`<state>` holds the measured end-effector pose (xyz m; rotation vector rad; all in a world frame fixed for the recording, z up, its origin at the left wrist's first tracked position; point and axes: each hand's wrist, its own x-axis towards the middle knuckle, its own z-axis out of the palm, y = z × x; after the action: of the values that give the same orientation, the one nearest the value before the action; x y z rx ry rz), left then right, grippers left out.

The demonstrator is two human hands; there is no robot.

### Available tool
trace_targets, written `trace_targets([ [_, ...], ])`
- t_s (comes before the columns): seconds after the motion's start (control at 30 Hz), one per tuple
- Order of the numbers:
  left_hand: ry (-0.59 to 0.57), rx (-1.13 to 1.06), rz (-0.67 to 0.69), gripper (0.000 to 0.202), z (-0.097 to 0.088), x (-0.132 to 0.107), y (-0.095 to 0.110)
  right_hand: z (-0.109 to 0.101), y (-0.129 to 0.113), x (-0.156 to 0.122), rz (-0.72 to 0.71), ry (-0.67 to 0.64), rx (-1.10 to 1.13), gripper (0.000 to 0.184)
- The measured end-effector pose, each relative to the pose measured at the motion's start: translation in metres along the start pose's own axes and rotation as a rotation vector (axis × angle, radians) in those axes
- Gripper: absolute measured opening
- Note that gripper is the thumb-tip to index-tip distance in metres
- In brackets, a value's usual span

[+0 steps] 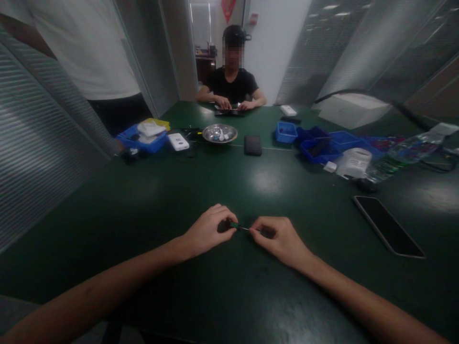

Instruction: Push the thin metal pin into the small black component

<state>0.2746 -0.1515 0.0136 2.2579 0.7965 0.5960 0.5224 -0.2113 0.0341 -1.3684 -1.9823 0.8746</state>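
Observation:
Both my hands rest on the dark green table [229, 296], close together near its front middle. My left hand [208, 231] is closed around the dark handle of a small screwdriver [237, 226] with a green collar and a thin metal shaft. My right hand [278, 236] pinches the tip end of the shaft; whatever small part it may hold there is hidden by the fingers. The tool lies level between the two hands, just above the tabletop.
A phone [389, 225] lies face up to my right. Across the table: blue trays [321, 143], a metal bowl [219, 133], a black phone [253, 144], a white box [178, 141]. A seated person [232, 81] works opposite; another stands at the left [82, 52].

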Motion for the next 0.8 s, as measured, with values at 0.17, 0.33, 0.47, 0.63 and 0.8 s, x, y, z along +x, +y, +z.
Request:
trace_targets([
  [0.17,-0.032,-0.005,0.024,0.015,0.000,0.001,0.002,0.003,-0.002,0.002,-0.014,-0.019,0.002,0.022],
  [0.33,-0.062,0.011,0.023,0.017,-0.001,0.001,0.004,0.010,-0.006,0.004,-0.028,0.012,0.005,0.022],
  [0.47,-0.057,0.016,0.027,0.016,-0.001,0.002,0.005,0.014,-0.010,0.003,-0.101,-0.002,0.040,0.022],
  [0.63,-0.080,0.001,0.058,0.016,-0.007,-0.003,0.009,0.011,-0.011,-0.001,-0.072,0.039,0.050,0.022],
  [0.8,-0.207,0.000,0.107,0.030,-0.028,-0.027,0.000,0.005,-0.009,-0.003,-0.004,0.080,0.075,0.023],
])
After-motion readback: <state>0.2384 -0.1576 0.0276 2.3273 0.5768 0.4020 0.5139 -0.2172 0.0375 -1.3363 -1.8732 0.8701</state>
